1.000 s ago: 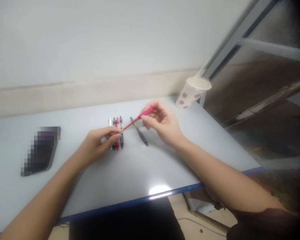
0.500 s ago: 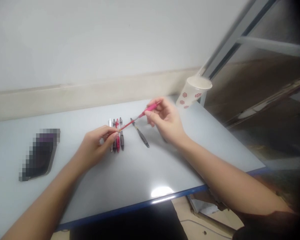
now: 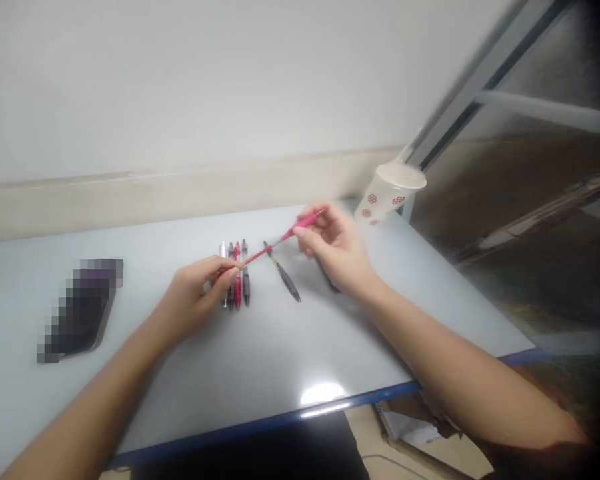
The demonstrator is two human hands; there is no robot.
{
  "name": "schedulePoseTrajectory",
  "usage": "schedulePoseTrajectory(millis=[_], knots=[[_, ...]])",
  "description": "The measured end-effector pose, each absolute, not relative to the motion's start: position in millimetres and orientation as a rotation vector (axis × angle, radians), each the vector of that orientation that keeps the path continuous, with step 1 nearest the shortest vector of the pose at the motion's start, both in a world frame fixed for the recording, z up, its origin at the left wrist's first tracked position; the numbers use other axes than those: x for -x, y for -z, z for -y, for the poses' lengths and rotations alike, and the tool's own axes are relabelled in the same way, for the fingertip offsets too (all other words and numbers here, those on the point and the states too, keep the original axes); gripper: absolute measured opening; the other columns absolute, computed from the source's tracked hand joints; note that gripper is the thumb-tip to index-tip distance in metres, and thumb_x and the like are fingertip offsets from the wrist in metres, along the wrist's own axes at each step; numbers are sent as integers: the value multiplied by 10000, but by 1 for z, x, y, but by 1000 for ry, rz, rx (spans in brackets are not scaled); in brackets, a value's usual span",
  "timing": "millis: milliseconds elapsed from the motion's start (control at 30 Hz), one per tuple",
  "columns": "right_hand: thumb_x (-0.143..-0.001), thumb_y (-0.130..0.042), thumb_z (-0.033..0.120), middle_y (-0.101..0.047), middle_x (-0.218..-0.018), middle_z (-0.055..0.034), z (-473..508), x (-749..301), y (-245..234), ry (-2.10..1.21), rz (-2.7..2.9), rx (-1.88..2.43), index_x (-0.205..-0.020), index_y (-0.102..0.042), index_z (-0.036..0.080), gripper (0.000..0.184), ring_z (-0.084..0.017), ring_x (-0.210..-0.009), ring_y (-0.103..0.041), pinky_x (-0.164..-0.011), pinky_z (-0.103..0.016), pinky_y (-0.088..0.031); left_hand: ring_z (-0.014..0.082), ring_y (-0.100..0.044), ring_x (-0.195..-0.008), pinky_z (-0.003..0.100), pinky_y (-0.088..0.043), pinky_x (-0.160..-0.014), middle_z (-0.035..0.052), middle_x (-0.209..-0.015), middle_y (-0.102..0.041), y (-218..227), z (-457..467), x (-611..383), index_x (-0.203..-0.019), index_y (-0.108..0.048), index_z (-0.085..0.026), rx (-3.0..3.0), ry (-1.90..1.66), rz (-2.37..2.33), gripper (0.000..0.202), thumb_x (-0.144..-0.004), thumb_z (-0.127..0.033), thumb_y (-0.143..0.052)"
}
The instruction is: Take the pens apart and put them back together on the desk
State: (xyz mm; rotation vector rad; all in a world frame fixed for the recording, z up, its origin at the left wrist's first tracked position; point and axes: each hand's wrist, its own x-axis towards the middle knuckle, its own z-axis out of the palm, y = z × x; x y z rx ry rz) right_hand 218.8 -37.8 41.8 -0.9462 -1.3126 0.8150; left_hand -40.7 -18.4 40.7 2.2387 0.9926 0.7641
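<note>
Apparently, a red refill [image 3: 257,255] is being fitted or removed — pinched in the left hand [image 3: 196,288], the pink barrel [image 3: 305,223] in the right hand [image 3: 341,255] — straight alignment is needed.

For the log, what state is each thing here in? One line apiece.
Left hand: closed on the refill
Right hand: closed on the barrel
Refill: red, held slanting between the hands
Barrel: pink, tilted; whether the refill is inside, unclear
Four pens: lying side by side, partly hidden
Fifth pen: lying slantwise, apart
Phone: lying flat, blurred out
Cup: standing; contents not visible
</note>
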Motion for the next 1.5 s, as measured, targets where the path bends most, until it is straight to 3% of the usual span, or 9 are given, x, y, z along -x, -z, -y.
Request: schedulePoseTrajectory(millis=[400,800,1200,1500], knots=[[-877,-821,459,-632,-828,16,32,-224,-41,-830,1318,997,-990,-577,229,353,-104,-635,-528,-560,-261,-430,167,-619,-733,303,-474,-710,14,-822,-713,-37,18,39,-940,-704,-203,-2201,-748,-999,288,-1039,-379,-499],[-884,-812,407,-609,-786,39,30,-227,-39,-912,1313,1029,-1074,-560,236,359,-105,-620,-546,-582,-268,-463,151,-564,-658,290,-435,-645,0,-729,-653,-38,20,40,-865,-678,-205,-2208,-728,-981,315,-1040,-389,-491],[-875,-823,399,-634,-826,22,31,-228,-44,-917,1305,1029,-1067,-562,227,367,-105,-651,-551,-577,-258,-449,168,-594,-703,319,-453,-699,8,-742,-658,-37,18,40,-900,-694,-200,-2101,-749,-1017,324,-1034,-431,-511],[-862,-818,369,-627,-826,34,31,-228,-48,-1001,1258,1019,-1055,-568,231,344,-86,-608,-513,-553,-248,-431,162,-606,-687,320,-473,-708,9,-718,-653,-38,22,36,-785,-641,-203,-1985,-711,-946,368,-1050,-420,-506]])
